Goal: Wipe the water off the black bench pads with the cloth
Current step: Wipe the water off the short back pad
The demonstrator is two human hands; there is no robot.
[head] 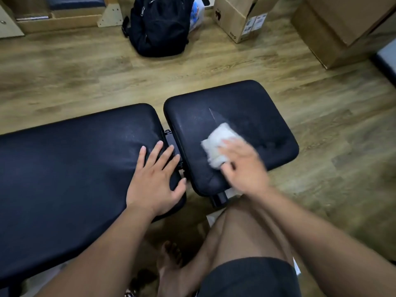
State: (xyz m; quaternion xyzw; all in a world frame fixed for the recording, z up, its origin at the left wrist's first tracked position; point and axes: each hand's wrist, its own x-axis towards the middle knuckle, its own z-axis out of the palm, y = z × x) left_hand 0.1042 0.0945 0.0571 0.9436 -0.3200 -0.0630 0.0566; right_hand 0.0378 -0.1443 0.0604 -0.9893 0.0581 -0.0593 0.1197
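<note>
Two black bench pads lie side by side: a long pad (70,172) on the left and a shorter seat pad (242,108) on the right, with a narrow gap and hinge between them. My right hand (244,166), blurred by motion, presses a white cloth (216,144) onto the seat pad near its middle. A thin wet streak (214,115) runs up the pad just beyond the cloth. My left hand (155,182) rests flat with fingers spread on the right end of the long pad, holding nothing.
A black backpack (158,24) stands on the wooden floor behind the bench. Cardboard boxes (242,18) and a larger box (342,28) sit at the back right. My bare knee (246,228) and foot (169,260) are just in front of the bench.
</note>
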